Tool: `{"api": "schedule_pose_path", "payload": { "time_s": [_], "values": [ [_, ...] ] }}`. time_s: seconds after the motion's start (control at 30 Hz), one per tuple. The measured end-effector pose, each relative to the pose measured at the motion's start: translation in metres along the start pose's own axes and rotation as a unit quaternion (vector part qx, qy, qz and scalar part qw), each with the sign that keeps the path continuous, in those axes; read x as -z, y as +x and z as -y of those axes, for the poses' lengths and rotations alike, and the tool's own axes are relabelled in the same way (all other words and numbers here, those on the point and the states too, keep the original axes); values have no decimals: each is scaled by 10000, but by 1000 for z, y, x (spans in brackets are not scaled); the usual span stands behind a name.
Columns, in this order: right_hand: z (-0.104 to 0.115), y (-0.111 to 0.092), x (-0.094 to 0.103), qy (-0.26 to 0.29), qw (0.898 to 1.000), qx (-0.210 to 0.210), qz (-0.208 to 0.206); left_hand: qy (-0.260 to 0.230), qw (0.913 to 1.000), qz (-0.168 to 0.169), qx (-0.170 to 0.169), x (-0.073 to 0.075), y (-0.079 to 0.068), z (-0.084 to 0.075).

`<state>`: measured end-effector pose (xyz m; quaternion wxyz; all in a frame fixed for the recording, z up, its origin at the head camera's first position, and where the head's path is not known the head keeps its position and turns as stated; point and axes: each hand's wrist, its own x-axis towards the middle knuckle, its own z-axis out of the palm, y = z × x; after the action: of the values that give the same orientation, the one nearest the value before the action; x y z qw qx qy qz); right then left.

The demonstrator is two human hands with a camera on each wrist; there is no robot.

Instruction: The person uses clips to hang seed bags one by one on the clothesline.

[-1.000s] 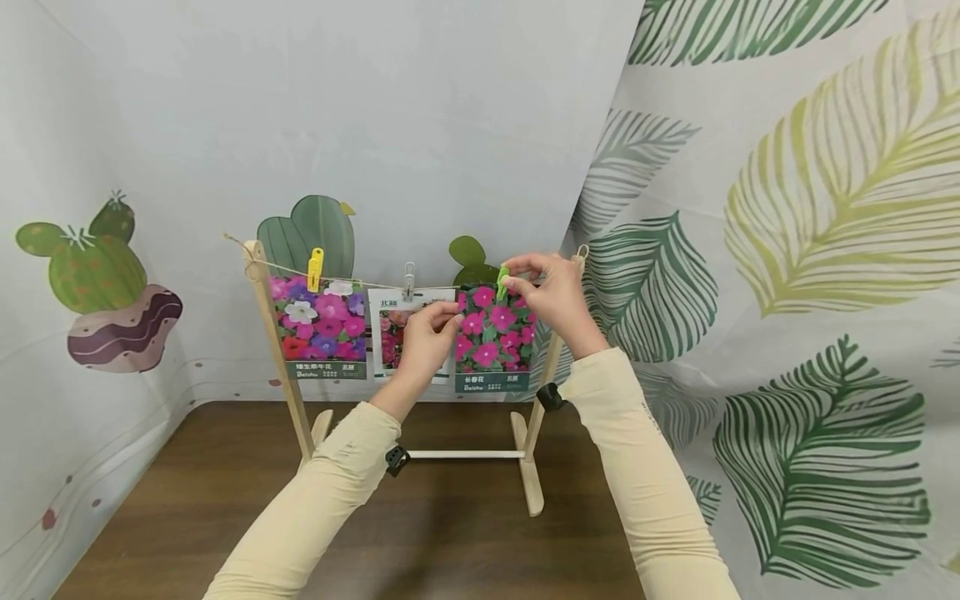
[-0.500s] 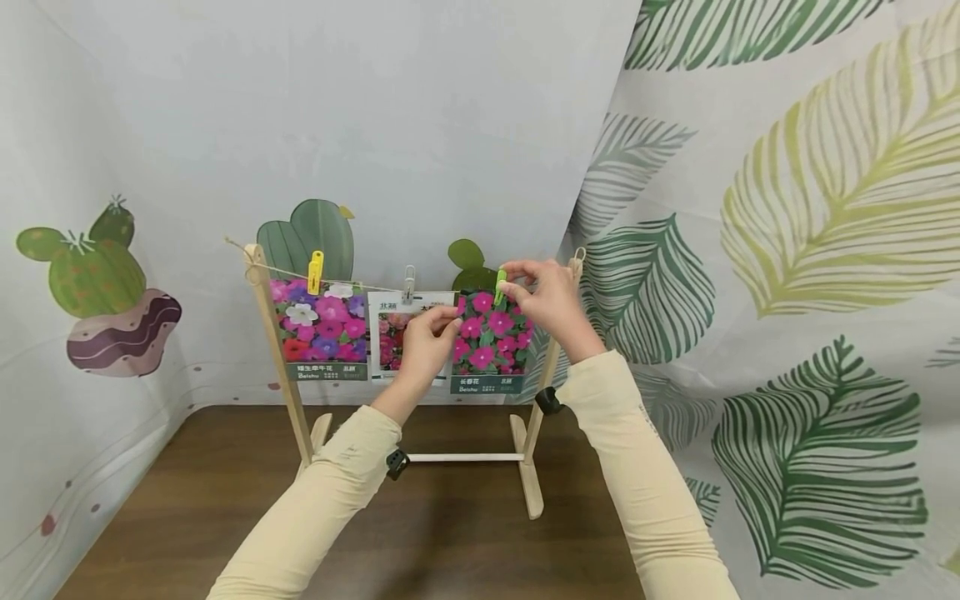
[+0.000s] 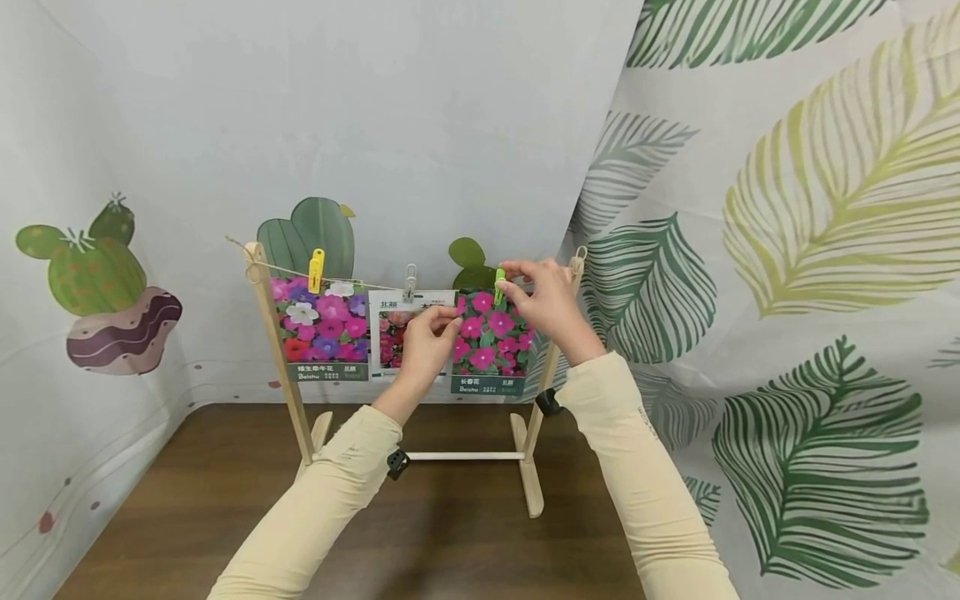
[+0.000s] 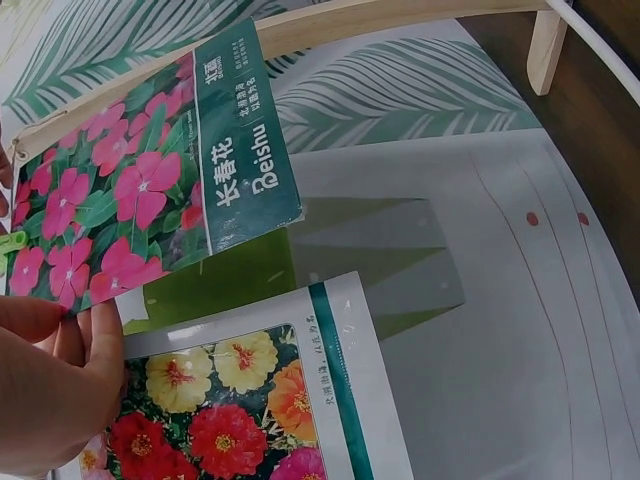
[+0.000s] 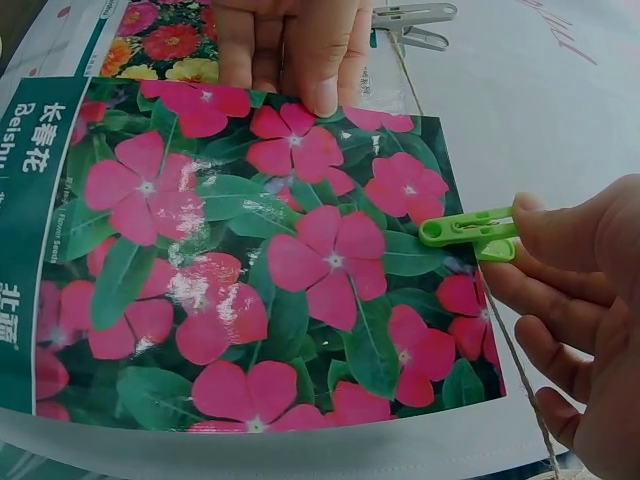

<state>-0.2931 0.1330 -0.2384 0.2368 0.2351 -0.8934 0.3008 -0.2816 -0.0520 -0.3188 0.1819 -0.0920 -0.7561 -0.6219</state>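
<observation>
A seed packet with pink flowers [image 3: 486, 342] hangs at the right part of a twine line. My left hand [image 3: 426, 350] pinches its left edge between thumb and fingers, as the right wrist view also shows. The right hand [image 3: 551, 300] pinches the handle end of a green clothespin [image 5: 468, 228], whose other end lies over the packet's top edge by the twine [image 5: 520, 365]. To the left, a white-bordered packet [image 4: 225, 400] hangs from a clear-looking clothespin [image 3: 409, 283], partly behind my left hand. A packet with mixed flowers [image 3: 324, 327] hangs from a yellow clothespin [image 3: 316, 271].
The twine runs between the posts of a wooden stand [image 3: 279, 358], which has a white crossbar [image 3: 465, 456] low down. It stands on a brown wooden table [image 3: 225, 500]. Printed cloth [image 3: 450, 125] with cactus and leaf patterns hangs behind and to the right.
Over the first half second, the right hand, the green clothespin and the pink-flower packet shift slightly left. Since then they have hardly moved. The left hand keeps its pinch on the packet.
</observation>
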Motion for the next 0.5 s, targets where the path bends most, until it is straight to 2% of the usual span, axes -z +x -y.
{"api": "schedule_pose_path", "payload": {
  "time_s": [0.5],
  "values": [
    [2, -4, 1, 4, 10000, 55, 64, 42, 10000, -37, -18, 0, -2, -2]
  ]
}}
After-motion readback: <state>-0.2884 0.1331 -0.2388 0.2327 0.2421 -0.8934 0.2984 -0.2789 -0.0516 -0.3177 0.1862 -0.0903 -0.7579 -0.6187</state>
